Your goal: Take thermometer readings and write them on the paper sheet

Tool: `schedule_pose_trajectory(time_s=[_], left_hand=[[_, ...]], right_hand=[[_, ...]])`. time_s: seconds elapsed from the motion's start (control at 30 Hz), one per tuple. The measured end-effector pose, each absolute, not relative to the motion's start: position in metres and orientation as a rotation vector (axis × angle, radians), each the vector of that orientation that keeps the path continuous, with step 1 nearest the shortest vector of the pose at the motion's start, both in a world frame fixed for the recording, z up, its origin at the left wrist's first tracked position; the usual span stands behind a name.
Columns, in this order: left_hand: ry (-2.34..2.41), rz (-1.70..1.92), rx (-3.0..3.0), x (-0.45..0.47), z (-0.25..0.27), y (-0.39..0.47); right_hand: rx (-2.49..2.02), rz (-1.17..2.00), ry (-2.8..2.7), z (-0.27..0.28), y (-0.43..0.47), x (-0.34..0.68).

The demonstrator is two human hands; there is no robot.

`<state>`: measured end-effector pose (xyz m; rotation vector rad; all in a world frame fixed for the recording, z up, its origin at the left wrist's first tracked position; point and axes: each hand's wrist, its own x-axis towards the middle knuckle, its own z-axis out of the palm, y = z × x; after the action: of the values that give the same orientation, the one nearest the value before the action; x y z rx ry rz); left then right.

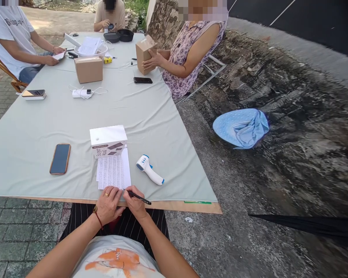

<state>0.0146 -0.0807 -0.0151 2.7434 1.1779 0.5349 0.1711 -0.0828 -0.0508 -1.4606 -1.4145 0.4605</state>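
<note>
A sheet of paper point(113, 172) covered with close lines of writing lies at the table's near edge. My right hand point(136, 202) is closed around a black pen point(139, 197), whose tip is at the lower right of the sheet. Across the sheet's bottom edge rests my left hand point(110, 200), its fingers laid out flat and its thumb off to the side. A white printed box point(108, 141) stands on the paper's upper part. To the right lies a white and blue infrared thermometer point(150, 170), and to the left a smartphone point(60, 159) in an orange-brown case.
The cloth-covered table point(60, 116) holds a cardboard box point(88, 70), a white cabled device point(81, 93), a stapler-like object point(33, 95) and a dark phone point(143, 80). A person on the right holds another carton point(145, 54). Two more people sit around. A blue hat point(240, 127) lies off the table.
</note>
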Motion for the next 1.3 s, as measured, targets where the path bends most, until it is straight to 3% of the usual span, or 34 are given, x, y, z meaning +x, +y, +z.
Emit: schedule_pose_trajectory(time_s=[0.8,1.3], left_hand=[[1.166,0.529,2.724,0.014,-0.013,-0.08],[1.146,0.504,2.723,0.015,-0.013,-0.081]], right_hand=[[-1.394,0.456,-1.555,-0.044,-0.082,0.177],[-1.502,0.554,-1.318,-0.044,-0.087,0.181]])
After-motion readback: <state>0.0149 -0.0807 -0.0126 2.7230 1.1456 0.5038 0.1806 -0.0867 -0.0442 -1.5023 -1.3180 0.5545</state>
